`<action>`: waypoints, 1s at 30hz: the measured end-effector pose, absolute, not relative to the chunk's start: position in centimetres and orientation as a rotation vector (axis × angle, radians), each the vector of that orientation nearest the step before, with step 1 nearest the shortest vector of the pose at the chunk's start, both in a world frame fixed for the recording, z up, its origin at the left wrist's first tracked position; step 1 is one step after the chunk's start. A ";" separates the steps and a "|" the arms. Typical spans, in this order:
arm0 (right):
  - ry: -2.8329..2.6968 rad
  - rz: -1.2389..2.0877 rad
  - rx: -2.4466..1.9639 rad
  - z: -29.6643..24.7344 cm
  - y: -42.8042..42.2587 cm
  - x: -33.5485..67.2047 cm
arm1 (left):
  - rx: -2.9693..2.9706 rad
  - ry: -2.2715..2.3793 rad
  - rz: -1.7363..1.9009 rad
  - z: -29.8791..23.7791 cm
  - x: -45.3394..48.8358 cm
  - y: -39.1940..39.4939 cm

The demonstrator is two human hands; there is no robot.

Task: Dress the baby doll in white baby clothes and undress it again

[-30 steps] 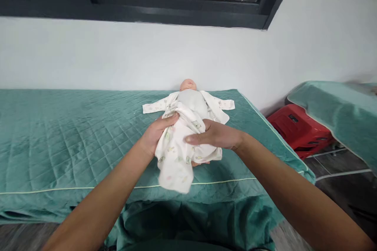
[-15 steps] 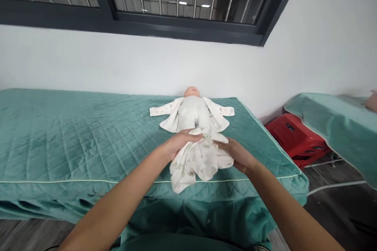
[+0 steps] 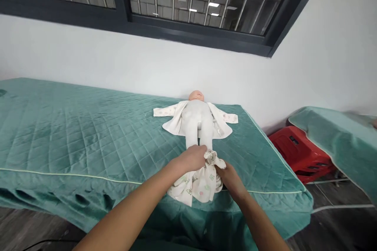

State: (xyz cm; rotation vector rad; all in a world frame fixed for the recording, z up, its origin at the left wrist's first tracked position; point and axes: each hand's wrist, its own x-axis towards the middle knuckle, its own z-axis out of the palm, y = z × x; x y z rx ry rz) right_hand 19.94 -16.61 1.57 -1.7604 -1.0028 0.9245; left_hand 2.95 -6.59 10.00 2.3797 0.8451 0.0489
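Observation:
A baby doll [image 3: 194, 115] with a white cloth body lies on its back on the green bed, its head toward the wall and its legs pointing at me. Under it a white printed baby jacket [image 3: 174, 124] is spread, front undone and sleeves stretched sideways. My left hand [image 3: 194, 158] is closed on bunched white baby pants [image 3: 203, 184] with a small print, right at the doll's feet. On the other side my right hand [image 3: 231, 180] grips the same cloth, its fingertips partly hidden by the folds. The doll's feet are covered by my left hand and the fabric.
The quilted green bed cover [image 3: 73, 133] runs far to the left, with a piped front edge [image 3: 273, 192]. A white wall and a dark-framed window [image 3: 200, 33] stand behind. On the right are a red plastic object [image 3: 297, 153] and another green-covered bed [image 3: 338, 137].
Both hands have lowered a little with the pants and gathered them tighter. More of the doll's legs shows now. The view has tilted slightly.

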 end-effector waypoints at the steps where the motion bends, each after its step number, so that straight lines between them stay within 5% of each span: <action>1: -0.985 0.941 -1.739 1.4 -16.7 19.9 | 2.389 0.851 0.026 10.0 3.0 -6.7; 8: -0.829 0.910 -1.566 0.7 -17.6 19.7 | 2.158 0.742 0.061 10.9 2.9 -6.4; 17: -0.656 0.807 -1.315 1.7 -13.8 20.1 | 0.982 0.475 0.291 9.9 2.1 -4.2; 30: -0.823 0.774 -1.402 2.7 -8.5 22.6 | 1.318 0.663 0.483 11.6 3.8 0.6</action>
